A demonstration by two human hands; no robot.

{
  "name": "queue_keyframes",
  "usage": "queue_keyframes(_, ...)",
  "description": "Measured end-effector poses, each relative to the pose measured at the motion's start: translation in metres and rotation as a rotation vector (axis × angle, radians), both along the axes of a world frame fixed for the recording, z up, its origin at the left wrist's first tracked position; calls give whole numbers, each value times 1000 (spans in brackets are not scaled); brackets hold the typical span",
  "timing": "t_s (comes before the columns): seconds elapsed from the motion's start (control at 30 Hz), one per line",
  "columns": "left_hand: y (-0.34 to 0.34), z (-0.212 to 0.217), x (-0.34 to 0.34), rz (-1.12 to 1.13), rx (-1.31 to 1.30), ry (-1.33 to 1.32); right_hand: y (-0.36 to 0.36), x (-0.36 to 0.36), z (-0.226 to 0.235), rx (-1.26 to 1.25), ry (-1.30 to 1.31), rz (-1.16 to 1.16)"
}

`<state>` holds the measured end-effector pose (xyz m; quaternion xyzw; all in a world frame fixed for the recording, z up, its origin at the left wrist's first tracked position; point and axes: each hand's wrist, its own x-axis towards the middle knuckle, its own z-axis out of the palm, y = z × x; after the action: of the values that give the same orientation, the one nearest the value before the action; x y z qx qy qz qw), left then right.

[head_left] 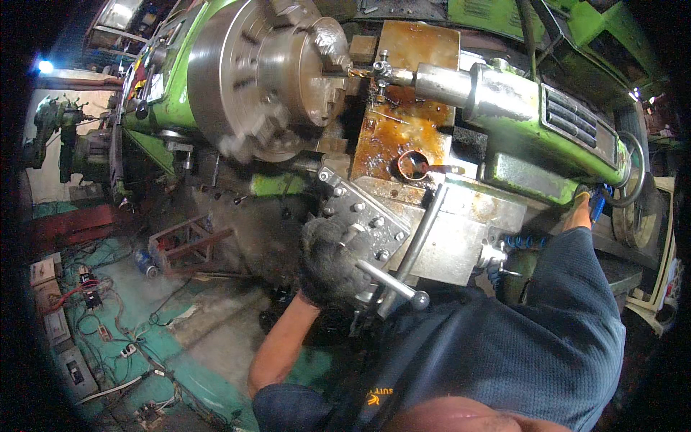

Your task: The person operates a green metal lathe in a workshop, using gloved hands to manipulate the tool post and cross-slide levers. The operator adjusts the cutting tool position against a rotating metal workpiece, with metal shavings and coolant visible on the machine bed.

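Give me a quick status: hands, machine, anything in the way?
Left hand, gloved, resting on the tool post. Right hand at the tailstock handwheel. Chuck blurred, drill bit at its centre. Nothing between.

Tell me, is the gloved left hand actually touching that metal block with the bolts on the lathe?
Touching. In the head view, the left hand in its dark glove rests on the near edge of the bolted tool post, fingers overlapping its metal with no gap showing.

Dim workshop light around me; a lamp (45, 66) glares far left, the chuck (252, 72) blurs, and fisheye edges bend into black.
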<state>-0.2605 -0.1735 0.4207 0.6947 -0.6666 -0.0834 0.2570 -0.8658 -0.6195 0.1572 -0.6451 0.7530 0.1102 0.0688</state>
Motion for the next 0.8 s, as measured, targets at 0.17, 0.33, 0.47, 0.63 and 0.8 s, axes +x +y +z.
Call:
queue_keyframes(0.17, -3, 3, 3, -68, -171, -139, -8, 8, 0, -33, -14, 21)
queue_keyframes(0.33, -22, 36, 12, -169, -58, -103, -19, -4, 23, -177, -34, -95)
queue_keyframes(0.47, -8, 12, 6, -109, -374, -47, 53, 69, 95, -419, -181, -33)
queue_keyframes(0.63, 26, 18, -2, -7, -508, -67, 157, 105, 138, -749, -974, -120)
queue_keyframes(0.8, 139, -41, 5, 360, -464, 97, 289, 197, 208, -596, -1312, 132)
